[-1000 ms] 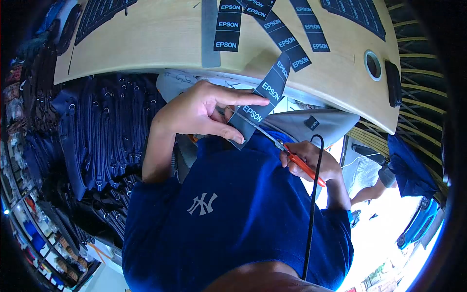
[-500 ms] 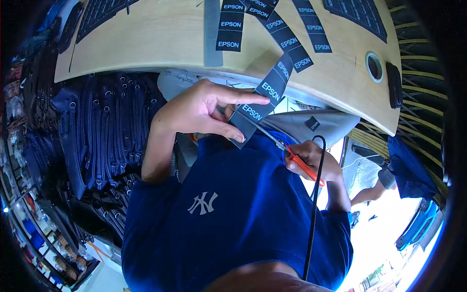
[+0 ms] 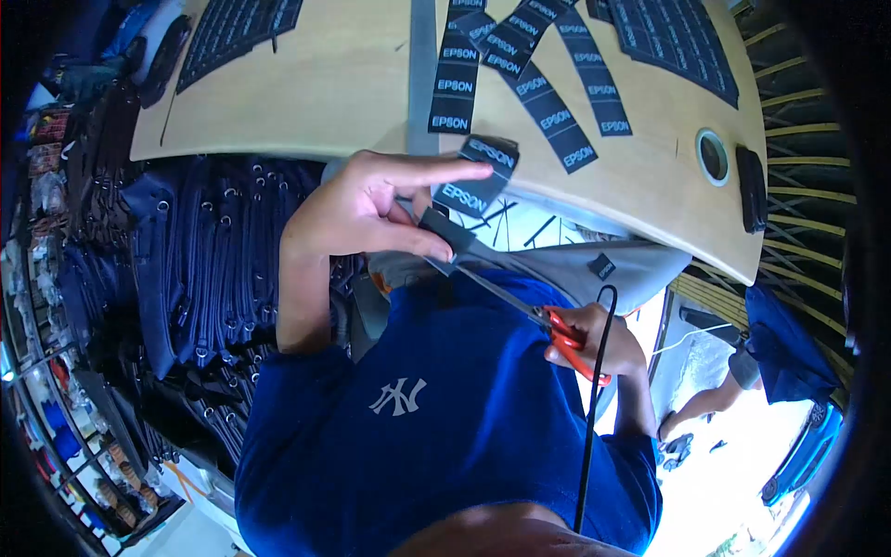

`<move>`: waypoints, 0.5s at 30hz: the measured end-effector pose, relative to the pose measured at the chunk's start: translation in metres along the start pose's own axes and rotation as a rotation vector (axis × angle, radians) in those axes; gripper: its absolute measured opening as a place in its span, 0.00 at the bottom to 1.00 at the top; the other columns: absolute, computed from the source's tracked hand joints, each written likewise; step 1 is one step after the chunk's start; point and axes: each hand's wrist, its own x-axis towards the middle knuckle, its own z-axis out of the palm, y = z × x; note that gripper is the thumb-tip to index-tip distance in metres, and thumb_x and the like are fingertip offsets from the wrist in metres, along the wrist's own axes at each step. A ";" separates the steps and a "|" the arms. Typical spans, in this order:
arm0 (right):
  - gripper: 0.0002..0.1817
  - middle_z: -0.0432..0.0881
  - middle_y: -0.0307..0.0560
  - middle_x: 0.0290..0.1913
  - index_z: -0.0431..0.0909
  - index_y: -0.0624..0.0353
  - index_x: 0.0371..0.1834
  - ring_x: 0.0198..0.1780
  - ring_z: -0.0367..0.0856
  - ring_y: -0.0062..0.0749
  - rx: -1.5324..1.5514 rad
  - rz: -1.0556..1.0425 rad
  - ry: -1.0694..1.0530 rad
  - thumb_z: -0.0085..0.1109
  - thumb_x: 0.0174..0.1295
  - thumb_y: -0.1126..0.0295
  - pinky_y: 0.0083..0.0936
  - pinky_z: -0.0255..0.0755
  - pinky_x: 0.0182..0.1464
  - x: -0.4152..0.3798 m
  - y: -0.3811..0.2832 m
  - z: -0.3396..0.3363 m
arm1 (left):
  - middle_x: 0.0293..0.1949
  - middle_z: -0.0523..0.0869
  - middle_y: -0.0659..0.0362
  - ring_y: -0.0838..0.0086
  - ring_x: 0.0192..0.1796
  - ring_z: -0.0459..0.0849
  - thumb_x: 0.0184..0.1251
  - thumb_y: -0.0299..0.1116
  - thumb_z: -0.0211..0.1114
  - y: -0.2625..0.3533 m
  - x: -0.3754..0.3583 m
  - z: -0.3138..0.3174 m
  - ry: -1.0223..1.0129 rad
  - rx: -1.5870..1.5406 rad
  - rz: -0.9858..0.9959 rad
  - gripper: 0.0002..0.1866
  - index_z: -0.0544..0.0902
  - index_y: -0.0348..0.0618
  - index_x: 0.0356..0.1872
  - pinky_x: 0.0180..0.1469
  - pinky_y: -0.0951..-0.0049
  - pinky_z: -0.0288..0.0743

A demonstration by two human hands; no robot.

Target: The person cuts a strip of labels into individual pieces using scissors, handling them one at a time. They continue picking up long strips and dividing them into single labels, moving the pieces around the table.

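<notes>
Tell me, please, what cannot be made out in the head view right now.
Head view, left hand: some fingertips, hidden behind the EPSON label strip.
Head view, right hand: a narrow part, covered by the black cable.
Head view, right-side label sheet: far end, cut off by the top edge.

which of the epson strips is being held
The EPSON strip between the thumb and fingers of the left hand; the other EPSON strips lie on the table.
</notes>
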 end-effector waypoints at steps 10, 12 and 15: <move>0.18 0.65 0.35 0.17 0.70 0.61 0.23 0.21 0.59 0.17 0.124 -0.053 0.164 0.65 0.57 0.61 0.24 0.53 0.23 -0.004 0.019 0.005 | 0.41 0.84 0.55 0.82 0.40 0.82 0.51 0.21 0.71 0.062 0.099 -0.094 0.737 0.549 0.380 0.33 0.70 0.34 0.62 0.40 0.83 0.76; 0.17 0.65 0.34 0.18 0.70 0.61 0.23 0.21 0.59 0.16 0.110 -0.091 0.192 0.64 0.59 0.62 0.23 0.53 0.23 -0.003 0.034 0.009 | 0.27 0.85 0.57 0.84 0.26 0.78 0.48 0.22 0.72 0.069 0.141 -0.125 0.777 0.423 0.479 0.36 0.69 0.33 0.63 0.28 0.83 0.70; 0.16 0.64 0.32 0.18 0.71 0.60 0.23 0.22 0.59 0.14 0.128 -0.135 0.259 0.63 0.59 0.63 0.21 0.53 0.23 -0.003 0.037 0.014 | 0.29 0.85 0.58 0.83 0.33 0.81 0.47 0.33 0.76 0.033 0.206 -0.183 0.896 0.756 0.444 0.38 0.71 0.37 0.62 0.37 0.82 0.74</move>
